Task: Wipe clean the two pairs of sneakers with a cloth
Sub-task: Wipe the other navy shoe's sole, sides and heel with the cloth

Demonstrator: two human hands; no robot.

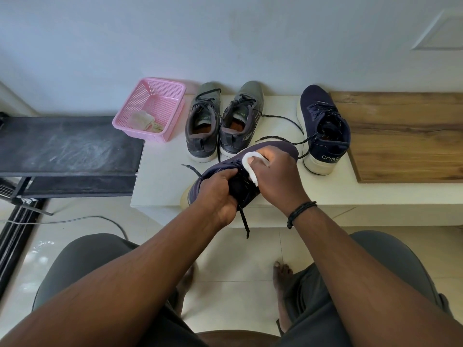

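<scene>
Held sneaker (pixel 225 171): navy, lifted just in front of the white bench (pixel 160 171).
Left hand (pixel 218 194): fingers curled round its collar.
Right hand (pixel 275 176): pinches white cloth (pixel 248 162) against the upper.
Handling: probably light, soft-sided; collar grips best.
Count: four sneakers, two navy, two grey (pixel 203 121); one pink basket (pixel 150 108).

The person is wearing dark grey shorts (pixel 82 261) that are covering both thighs and showing at either side of the lower frame, and no sleeves are reaching the forearms, which are showing bare to the frame's edge. A black braided cord bracelet (pixel 299 212) is circling the right wrist, with a short knotted end hanging from it. Both feet (pixel 281 274) are showing bare, with no shoes or socks on them.
</scene>
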